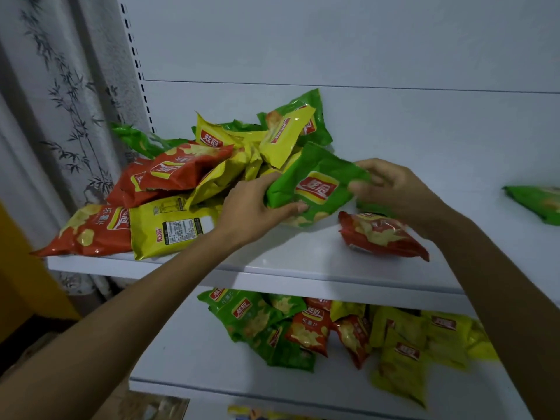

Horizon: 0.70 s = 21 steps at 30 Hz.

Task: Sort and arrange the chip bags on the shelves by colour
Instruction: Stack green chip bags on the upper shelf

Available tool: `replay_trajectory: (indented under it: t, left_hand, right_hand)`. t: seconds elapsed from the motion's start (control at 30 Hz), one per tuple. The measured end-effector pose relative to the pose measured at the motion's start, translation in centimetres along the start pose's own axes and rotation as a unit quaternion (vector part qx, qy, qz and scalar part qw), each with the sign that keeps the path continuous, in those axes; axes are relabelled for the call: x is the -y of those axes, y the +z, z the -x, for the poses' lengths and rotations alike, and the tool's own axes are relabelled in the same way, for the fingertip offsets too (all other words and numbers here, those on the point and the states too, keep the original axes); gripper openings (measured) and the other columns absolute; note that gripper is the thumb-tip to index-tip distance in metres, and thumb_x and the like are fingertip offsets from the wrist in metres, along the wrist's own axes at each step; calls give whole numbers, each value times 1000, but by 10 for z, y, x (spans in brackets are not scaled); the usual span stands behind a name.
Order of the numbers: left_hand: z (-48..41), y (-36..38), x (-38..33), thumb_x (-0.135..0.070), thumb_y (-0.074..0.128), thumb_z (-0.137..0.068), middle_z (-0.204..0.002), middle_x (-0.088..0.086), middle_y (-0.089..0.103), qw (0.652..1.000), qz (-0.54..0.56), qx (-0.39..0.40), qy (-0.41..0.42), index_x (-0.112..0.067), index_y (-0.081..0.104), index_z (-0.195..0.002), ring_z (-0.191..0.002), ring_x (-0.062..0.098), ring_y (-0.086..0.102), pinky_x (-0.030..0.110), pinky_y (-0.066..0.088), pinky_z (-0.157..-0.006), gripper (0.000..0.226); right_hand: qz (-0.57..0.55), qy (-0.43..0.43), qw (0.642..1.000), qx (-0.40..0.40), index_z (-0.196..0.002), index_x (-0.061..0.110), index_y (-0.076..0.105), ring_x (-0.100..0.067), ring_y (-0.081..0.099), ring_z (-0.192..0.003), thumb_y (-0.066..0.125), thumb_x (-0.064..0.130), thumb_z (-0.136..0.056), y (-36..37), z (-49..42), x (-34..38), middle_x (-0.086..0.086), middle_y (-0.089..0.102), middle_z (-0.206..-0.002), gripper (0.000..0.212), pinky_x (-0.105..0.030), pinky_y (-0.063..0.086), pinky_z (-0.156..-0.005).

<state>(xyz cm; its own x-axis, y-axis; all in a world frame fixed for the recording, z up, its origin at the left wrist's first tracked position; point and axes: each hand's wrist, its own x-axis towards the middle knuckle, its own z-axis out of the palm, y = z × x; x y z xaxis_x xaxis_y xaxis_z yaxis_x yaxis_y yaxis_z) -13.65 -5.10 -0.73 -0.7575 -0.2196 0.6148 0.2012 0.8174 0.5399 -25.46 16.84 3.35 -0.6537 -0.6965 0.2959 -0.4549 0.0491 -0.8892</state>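
Left hand [254, 207] fingers curled round crinkled green chip bag [315, 189], red logo | right hand [394, 192] fingers pinching its right edge

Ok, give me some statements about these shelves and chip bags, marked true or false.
1. The left grip and right grip both hold one green bag. True.
2. A red bag lies alone on the upper shelf, apart from the pile. True.
3. The lower shelf holds only green bags. False: its bags are green, red and yellow.
4. The pile is all red. False: it mixes red, yellow and green.
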Motion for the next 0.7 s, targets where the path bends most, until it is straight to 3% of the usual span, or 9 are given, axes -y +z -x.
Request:
replay_trajectory:
  t: [0.07,0.13,0.2,0.27,0.37,0.43,0.53,0.7]
  left_hand:
    - [4,-1,0,-69,63,-69,-81,-6,73,999,6,-31,-13,-27,68,-107,-70,10,66,44,52,-59,56]
    - [5,-1,-4,-71,63,-67,-78,-6,73,998,12,-52,-21,-31,69,-105,-68,10,66,44,52,-57,56]
    - [5,1,-8,-73,62,-65,-78,-7,73,998,13,-56,-27,-31,69,-104,-68,8,66,44,53,-57,58]
    - [7,4,-10,-74,62,-64,-79,-7,73,998,18,-48,-34,-30,70,-103,-69,8,66,44,53,-57,60]
    - [11,7,-10,-75,62,-64,-80,-4,73,998,23,-35,-36,-27,70,-103,-69,11,67,47,54,-57,62]
    - [13,8,-10,-74,62,-65,-81,-4,73,998,29,-35,-38,-26,69,-104,-71,12,67,47,54,-59,62]
    - [15,9,-12,-68,67,-68,-87,-8,74,995,77,-43,-52,-31,69,-103,-78,10,69,46,56,-65,51]
    - [17,4,-21,-59,71,-71,-84,-11,75,983,157,-58,-75,-39,68,-92,-77,4,69,43,58,-72,29]
  right_hand:
    - [17,42,991,-126,-105,24,64,-11,64,-103,68,53,-75,-26,-16,-16,5,68,-109,42,-28,49,-84]
    - [116,134,955,-238,-122,15,56,-23,55,-119,65,58,-81,-53,-32,-43,-7,58,-130,60,-36,44,-93]
    - [228,244,916,-222,-138,5,39,-33,45,-129,63,63,-79,-67,-40,-74,-17,44,-143,87,-42,40,-102]
    - [270,297,895,-194,-138,-1,35,-37,45,-128,67,67,-73,-68,-42,-97,-22,44,-142,100,-43,41,-100]
    - [202,269,914,-227,-121,-2,54,-35,57,-113,81,45,-71,-57,-47,-108,-22,59,-124,74,-38,48,-87]
    - [120,251,926,-256,-114,-3,61,-35,63,-105,85,27,-71,-49,-50,-111,-20,65,-115,57,-41,52,-88]
    - [7,238,916,-322,-104,-3,66,-35,66,-99,82,14,-73,-48,-51,-114,-21,68,-110,39,-48,52,-92]
    - [-112,128,877,-450,-120,3,60,-24,66,-97,74,15,-83,-52,-34,-73,-13,67,-113,41,-42,53,-92]
